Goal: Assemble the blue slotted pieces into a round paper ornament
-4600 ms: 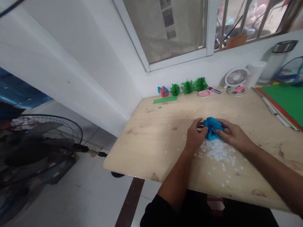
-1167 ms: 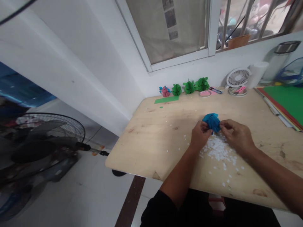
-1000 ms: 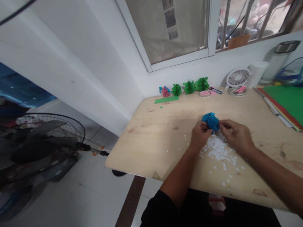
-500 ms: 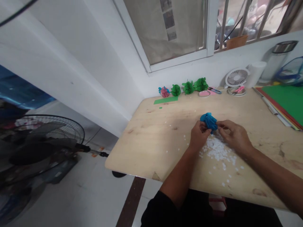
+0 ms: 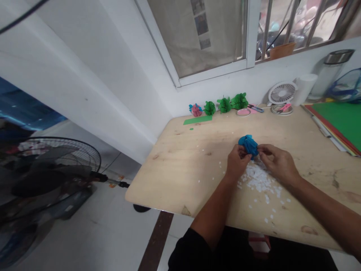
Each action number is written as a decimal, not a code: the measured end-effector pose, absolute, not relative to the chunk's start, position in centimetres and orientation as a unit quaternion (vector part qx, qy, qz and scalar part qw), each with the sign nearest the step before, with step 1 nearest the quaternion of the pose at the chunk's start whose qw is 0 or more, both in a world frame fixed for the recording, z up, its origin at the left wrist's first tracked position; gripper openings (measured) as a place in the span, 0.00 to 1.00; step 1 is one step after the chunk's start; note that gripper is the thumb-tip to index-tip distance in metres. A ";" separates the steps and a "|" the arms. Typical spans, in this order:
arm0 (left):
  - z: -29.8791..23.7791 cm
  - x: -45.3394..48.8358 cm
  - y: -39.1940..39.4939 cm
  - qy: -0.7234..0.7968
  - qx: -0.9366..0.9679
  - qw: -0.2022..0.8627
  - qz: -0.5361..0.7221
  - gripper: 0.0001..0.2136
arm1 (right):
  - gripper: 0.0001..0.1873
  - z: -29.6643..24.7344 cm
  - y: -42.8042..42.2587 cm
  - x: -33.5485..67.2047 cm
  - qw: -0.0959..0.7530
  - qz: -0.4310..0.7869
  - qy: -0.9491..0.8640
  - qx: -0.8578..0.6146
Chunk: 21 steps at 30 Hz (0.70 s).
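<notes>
Between my two hands is a blue folded-paper ornament [image 5: 248, 144], held just above the table. My left hand [image 5: 237, 160] pinches its lower left side with thumb and fingers. At its right edge my right hand [image 5: 278, 160] has thumb and fingertips pressed together on the paper; exactly what the fingertips grip is too small to see. Below them lies a heap of small white paper bits [image 5: 258, 177], partly under my right hand, with some scattered toward the front edge.
Along the wall stand several green paper ornaments [image 5: 224, 105] and a pink-and-blue one [image 5: 196, 109]. A green strip [image 5: 197, 120] lies before them. Further right are snips [image 5: 256, 108], a tape roll [image 5: 243, 112], a small white fan [image 5: 282, 92], a bottle [image 5: 329, 73] and coloured sheets [image 5: 338, 120].
Almost nothing differs. Both hands keep their hold on the blue paper ornament, and my right hand has shifted only very slightly.
</notes>
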<state>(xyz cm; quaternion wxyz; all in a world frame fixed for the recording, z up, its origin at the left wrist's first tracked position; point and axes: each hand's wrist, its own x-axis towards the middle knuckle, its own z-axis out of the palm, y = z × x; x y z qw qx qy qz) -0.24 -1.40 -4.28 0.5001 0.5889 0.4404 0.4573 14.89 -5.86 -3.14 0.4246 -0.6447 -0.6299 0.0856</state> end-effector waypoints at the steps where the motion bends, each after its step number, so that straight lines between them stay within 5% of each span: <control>1: -4.4 -0.2 -1.4 0.439 0.588 0.502 0.457 0.10 | 0.17 -3.2 -5.8 14.9 0.427 0.090 -0.629 -0.643; 21: -4.4 -0.2 -1.4 0.432 0.594 0.497 0.463 0.09 | 0.17 -4.2 -5.8 14.9 0.406 0.086 -0.645 -0.642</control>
